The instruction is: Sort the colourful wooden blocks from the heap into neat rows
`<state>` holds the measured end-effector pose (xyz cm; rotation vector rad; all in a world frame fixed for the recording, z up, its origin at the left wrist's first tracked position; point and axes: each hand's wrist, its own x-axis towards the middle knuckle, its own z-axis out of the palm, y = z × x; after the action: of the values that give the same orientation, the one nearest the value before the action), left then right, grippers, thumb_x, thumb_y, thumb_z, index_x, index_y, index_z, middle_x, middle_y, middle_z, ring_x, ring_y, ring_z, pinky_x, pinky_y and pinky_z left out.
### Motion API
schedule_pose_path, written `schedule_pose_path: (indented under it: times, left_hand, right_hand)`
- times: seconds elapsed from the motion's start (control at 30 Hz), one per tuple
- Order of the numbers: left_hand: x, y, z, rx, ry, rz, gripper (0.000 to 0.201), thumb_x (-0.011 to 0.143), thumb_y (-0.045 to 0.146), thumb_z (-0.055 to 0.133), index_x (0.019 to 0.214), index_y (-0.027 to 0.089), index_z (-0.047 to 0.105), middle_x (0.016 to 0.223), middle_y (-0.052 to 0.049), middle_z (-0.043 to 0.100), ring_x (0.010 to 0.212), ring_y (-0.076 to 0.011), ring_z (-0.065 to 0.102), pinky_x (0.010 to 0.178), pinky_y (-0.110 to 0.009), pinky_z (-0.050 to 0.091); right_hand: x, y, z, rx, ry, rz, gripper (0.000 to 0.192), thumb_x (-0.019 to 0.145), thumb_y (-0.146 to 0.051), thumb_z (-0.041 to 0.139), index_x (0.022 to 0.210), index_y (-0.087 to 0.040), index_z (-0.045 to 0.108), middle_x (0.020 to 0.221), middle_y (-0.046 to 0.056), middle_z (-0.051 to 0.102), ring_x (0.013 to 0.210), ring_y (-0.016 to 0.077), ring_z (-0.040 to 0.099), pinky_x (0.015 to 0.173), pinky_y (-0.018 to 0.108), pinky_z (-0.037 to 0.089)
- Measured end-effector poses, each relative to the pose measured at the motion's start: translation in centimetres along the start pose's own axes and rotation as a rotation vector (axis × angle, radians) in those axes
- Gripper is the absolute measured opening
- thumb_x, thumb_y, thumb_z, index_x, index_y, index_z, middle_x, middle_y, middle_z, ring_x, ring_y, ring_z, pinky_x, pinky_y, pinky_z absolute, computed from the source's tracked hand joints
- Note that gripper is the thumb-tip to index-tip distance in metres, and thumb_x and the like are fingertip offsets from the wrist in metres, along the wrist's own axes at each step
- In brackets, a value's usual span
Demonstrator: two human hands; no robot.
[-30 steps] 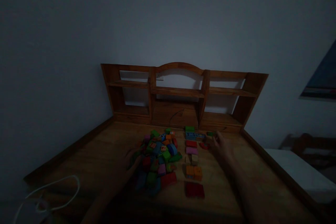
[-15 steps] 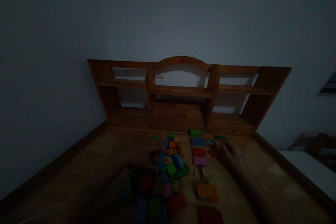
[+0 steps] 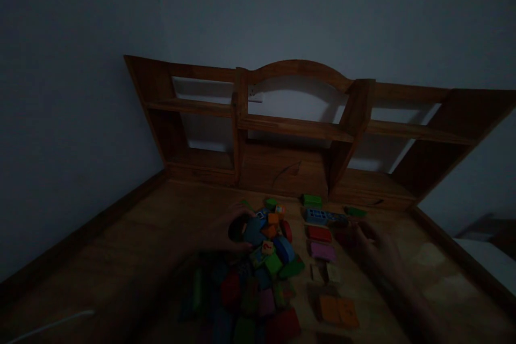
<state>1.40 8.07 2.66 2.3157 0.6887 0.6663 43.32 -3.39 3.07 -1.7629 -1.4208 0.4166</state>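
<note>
The scene is dim. At the left side of a pile of coloured toy blocks, my left hand (image 3: 223, 231) has its thumb and fingers apart, curved beside a blue rounded block (image 3: 253, 231). A question-mark block (image 3: 267, 248), a green block (image 3: 273, 264) and a blue curved block (image 3: 284, 249) lie in the pile. My right hand (image 3: 374, 242) is at the right end of the block rows, fingertips drawn together. What they pinch, if anything, is too dark to make out. A dark red block (image 3: 345, 239) lies by those fingers, near a blue window-patterned block (image 3: 316, 216).
Down the table run a green block (image 3: 312, 201), a red block (image 3: 319, 234), a pink block (image 3: 322, 251), pale blocks (image 3: 332, 272) and orange blocks (image 3: 338, 310). Behind stands a wooden shelf (image 3: 296, 128) against the wall. A white cord (image 3: 60, 323) lies at lower left.
The view has tilted and shifted, so the shelf appears higher and larger. My right hand stays by the row's right end, and my left hand remains at the pile.
</note>
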Motion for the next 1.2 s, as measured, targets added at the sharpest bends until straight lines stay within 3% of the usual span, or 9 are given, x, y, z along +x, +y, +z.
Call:
schedule_pose_path:
  times: [0.23, 0.37, 0.57, 0.7, 0.8, 0.97, 1.07, 1.13, 1.2]
  left_hand:
    - [-0.3, 1.1, 1.0, 0.027, 0.088, -0.009, 0.065, 0.076, 0.039, 0.083, 0.134, 0.029, 0.053, 0.135, -0.006, 0.056, 0.124, -0.0261, 0.057, 0.104, -0.042, 0.05]
    - [-0.1, 1.8, 1.5, 0.205, 0.185, 0.043, 0.07, 0.076, 0.04, 0.083, 0.137, 0.026, 0.051, 0.135, -0.009, 0.059, 0.126, -0.0297, 0.057, 0.106, -0.047, 0.049]
    - [-0.1, 1.9, 1.8, 0.323, 0.399, 0.166, 0.071, 0.081, 0.042, 0.081, 0.142, 0.028, 0.045, 0.135, -0.01, 0.06, 0.127, -0.0302, 0.058, 0.106, -0.049, 0.05]
    - [-0.3, 1.2, 1.7, 0.376, 0.529, 0.283, 0.075, 0.084, 0.039, 0.08, 0.146, 0.029, 0.039, 0.137, -0.012, 0.057, 0.129, -0.031, 0.056, 0.106, -0.051, 0.049]
    - [-0.3, 0.8, 1.5, 0.399, 0.567, 0.303, 0.077, 0.084, 0.04, 0.08, 0.147, 0.03, 0.037, 0.138, -0.012, 0.056, 0.129, -0.0307, 0.055, 0.107, -0.052, 0.048]
    - [0.0, 0.6, 0.9, 0.388, 0.582, 0.293, 0.082, 0.082, 0.049, 0.08, 0.148, 0.027, 0.037, 0.138, -0.013, 0.055, 0.13, -0.0313, 0.053, 0.108, -0.051, 0.046]
    - [0.0, 0.8, 0.4, 0.358, 0.585, 0.212, 0.064, 0.093, 0.042, 0.066, 0.147, 0.024, 0.038, 0.14, -0.014, 0.054, 0.134, -0.0303, 0.05, 0.113, -0.051, 0.042]
    - [-0.1, 0.9, 0.3, 0.325, 0.594, 0.184, 0.054, 0.097, 0.034, 0.056, 0.147, 0.023, 0.038, 0.143, -0.013, 0.053, 0.136, -0.0285, 0.049, 0.115, -0.049, 0.04]
    - [0.0, 0.9, 0.3, 0.305, 0.611, 0.176, 0.049, 0.1, 0.03, 0.051, 0.147, 0.024, 0.039, 0.144, -0.012, 0.052, 0.137, -0.0267, 0.048, 0.116, -0.048, 0.04]
  right_hand:
    - [0.2, -0.6, 0.7, -0.005, 0.006, -0.021, 0.043, 0.095, -0.054, 0.052, 0.107, -0.02, 0.074, 0.101, 0.01, 0.079, 0.086, 0.0271, 0.074, 0.066, 0.032, 0.056]
    - [0.7, -5.6, 2.9, 0.134, -0.078, -0.169, 0.037, 0.094, -0.053, 0.056, 0.101, -0.021, 0.074, 0.095, 0.008, 0.078, 0.086, 0.0248, 0.072, 0.071, 0.032, 0.054]
    - [1.0, -16.0, 9.4, 0.435, -0.543, -0.253, 0.039, 0.09, -0.056, 0.068, 0.11, -0.023, 0.072, 0.091, 0.004, 0.075, 0.082, 0.0206, 0.069, 0.073, 0.032, 0.053]
    - [1.8, -18.1, 13.3, 0.456, -0.591, -0.321, 0.043, 0.081, -0.052, 0.079, 0.111, -0.023, 0.07, 0.079, 0.0, 0.069, 0.071, 0.0184, 0.063, 0.063, 0.03, 0.048]
    - [2.3, -18.3, 14.3, 0.461, -0.581, -0.365, 0.042, 0.082, -0.048, 0.078, 0.115, -0.025, 0.069, 0.077, -0.001, 0.067, 0.069, 0.0182, 0.061, 0.065, 0.031, 0.05]
    - [3.0, -18.2, 11.3, 0.508, -0.611, -0.281, 0.054, 0.086, -0.051, 0.07, 0.133, -0.027, 0.062, 0.091, 0.001, 0.07, 0.073, 0.0195, 0.066, 0.07, 0.035, 0.055]
    - [4.8, -16.7, 7.0, 0.386, -0.463, -0.231, 0.069, 0.087, -0.054, 0.067, 0.146, -0.023, 0.052, 0.085, 0.001, 0.068, 0.066, 0.0174, 0.062, 0.063, 0.031, 0.052]
    - [6.7, -14.7, 3.7, 0.237, -0.361, -0.243, 0.057, 0.083, -0.056, 0.069, 0.126, -0.019, 0.066, 0.085, 0.002, 0.067, 0.068, 0.0169, 0.059, 0.062, 0.028, 0.048]
    - [8.7, -12.2, 0.5, 0.069, -0.415, -0.234, 0.048, 0.083, -0.062, 0.066, 0.096, -0.017, 0.072, 0.073, 0.001, 0.062, 0.062, 0.0155, 0.053, 0.055, 0.027, 0.041]
